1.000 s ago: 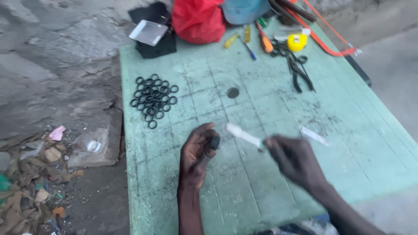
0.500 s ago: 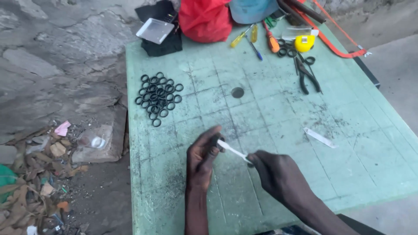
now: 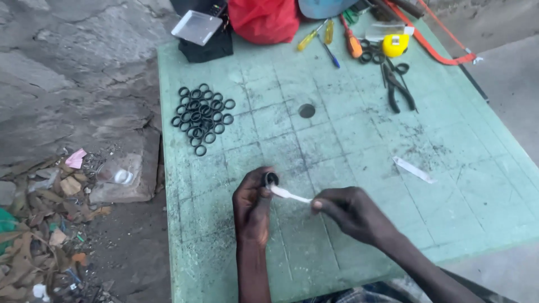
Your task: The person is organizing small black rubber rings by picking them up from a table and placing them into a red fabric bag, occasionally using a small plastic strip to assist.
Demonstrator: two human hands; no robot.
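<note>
Two hands, left hand (image 3: 254,205) fingers pinching one black ring (image 3: 270,179), right hand (image 3: 351,212) fingers gripping one white strip (image 3: 289,194).

My left hand (image 3: 254,206) and right hand (image 3: 352,212) sit side by side over the near part of the bench (image 3: 348,140), a ring (image 3: 270,179) at my left fingers (image 3: 264,188) and a strip (image 3: 289,194) running from it to my right. Beyond my left hand lies a heap of rings (image 3: 201,116); a second strip (image 3: 414,169) lies off to the right of my right hand. Along the far edge, left to right, lie a tray (image 3: 196,27), a bag (image 3: 264,19), screwdrivers (image 3: 331,36), a tape measure (image 3: 396,45) and pliers (image 3: 400,85); rubbish (image 3: 50,224) lies on the ground left of the bench.
</note>
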